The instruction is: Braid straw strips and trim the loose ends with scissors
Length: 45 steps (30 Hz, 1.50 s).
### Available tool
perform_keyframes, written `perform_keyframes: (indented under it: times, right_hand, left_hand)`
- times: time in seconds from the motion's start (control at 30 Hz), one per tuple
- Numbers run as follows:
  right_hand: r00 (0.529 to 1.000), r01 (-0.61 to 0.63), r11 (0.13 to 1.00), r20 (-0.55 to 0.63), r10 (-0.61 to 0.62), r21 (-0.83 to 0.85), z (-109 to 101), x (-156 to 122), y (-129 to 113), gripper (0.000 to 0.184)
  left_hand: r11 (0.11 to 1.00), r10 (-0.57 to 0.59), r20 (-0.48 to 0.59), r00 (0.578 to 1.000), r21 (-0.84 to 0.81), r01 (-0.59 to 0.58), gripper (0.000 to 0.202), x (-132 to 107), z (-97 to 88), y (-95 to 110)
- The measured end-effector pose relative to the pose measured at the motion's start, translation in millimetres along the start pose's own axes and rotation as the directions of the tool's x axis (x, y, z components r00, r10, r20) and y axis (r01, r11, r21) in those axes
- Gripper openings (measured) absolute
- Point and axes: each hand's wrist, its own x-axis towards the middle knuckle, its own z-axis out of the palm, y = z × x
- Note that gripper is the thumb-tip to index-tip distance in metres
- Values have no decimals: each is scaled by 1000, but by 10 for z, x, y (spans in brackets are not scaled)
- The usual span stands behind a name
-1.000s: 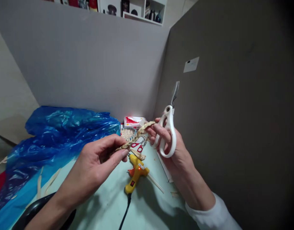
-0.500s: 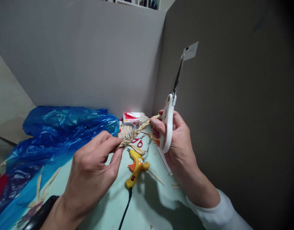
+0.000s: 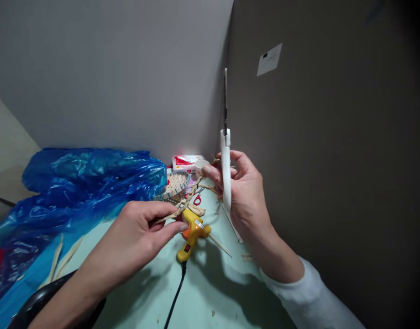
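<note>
A braided straw cord (image 3: 190, 194) runs slantwise between my two hands above the table. My left hand (image 3: 138, 237) pinches its lower end between thumb and fingers. At the upper end, the thumb and fingertips of my right hand (image 3: 246, 192) grip the cord. White-handled scissors (image 3: 225, 169) also hang on my right hand, blades pointing up and apparently closed. Just below the cord lies a yellow glue gun (image 3: 192, 237) with a glue stick in its back and a black cable. Part of its nozzle is hidden behind the cord and my left hand.
A crumpled blue plastic bag (image 3: 93, 178) fills the left side. Farther back are a woven basket (image 3: 177, 183), a white cup (image 3: 200, 167), a red-and-white packet (image 3: 184, 161) and red-handled scissors (image 3: 196, 200). Straw strips (image 3: 68, 258) lie at left. Grey panels (image 3: 128, 82) stand behind.
My left hand has turned and the cord now slopes more steeply. The white-handled scissors have swung from leaning right to nearly upright. The view has shifted slightly.
</note>
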Motion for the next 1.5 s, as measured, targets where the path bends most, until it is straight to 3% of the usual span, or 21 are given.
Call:
perform_keyframes:
  times: [0.1,0.2,0.33,0.4,0.5,0.67,0.87,1.0,1.1,1.17,1.27,1.33,1.4,1.5]
  right_hand:
    - [1000,14,1000,-23,-14,12,-46,56,0,50]
    - [999,20,1000,-45,-19,18,-66,83,-24,50]
    - [998,31,1000,-52,-31,-6,-63,83,-31,51]
    - [998,35,999,-50,-36,-27,-64,82,-24,54]
    - [999,18,998,-27,-19,-57,-74,89,-1,56]
    - [992,-83,985,83,96,-152,-95,111,143,53]
    - [927,-216,933,239,289,-289,-47,112,353,50]
    - [910,-216,916,269,315,-339,-31,104,398,49]
    - [919,-173,913,273,285,-369,-48,111,432,44]
    - [932,-142,906,255,258,-399,-72,130,453,43]
    - [959,-58,889,223,177,-455,-118,155,426,43]
    - [969,86,850,240,49,-519,-143,147,353,38]
    - [940,275,769,330,-88,-578,-158,117,263,37]
    - [821,536,622,526,-223,-571,-170,65,191,39]
  left_hand:
    - [991,60,-20,998,118,-57,18,8,-29,-23]
    - [982,145,-149,978,139,-124,24,-13,-58,-25]
    - [967,243,-198,950,126,-221,11,-37,-72,36]
    - [979,201,-160,966,62,-194,11,-35,-78,75]
    - [996,47,9,999,-80,-46,18,-30,-110,114]
    - [928,-96,266,959,-325,183,17,-42,-138,102]
    - [806,-207,176,962,-528,269,7,-19,-43,92]
    - [722,-227,149,962,-637,269,9,-17,-23,117]
    - [625,-180,219,959,-728,283,13,-27,-9,128]
    - [578,-150,210,966,-774,258,18,-25,-2,125]
    - [564,-144,83,986,-812,151,17,0,-22,104]
    - [560,-173,-33,984,-826,71,16,31,-62,82]
    - [566,-219,-163,962,-824,-11,18,64,-117,53]
    - [605,-245,-327,913,-787,-119,20,103,-197,1]
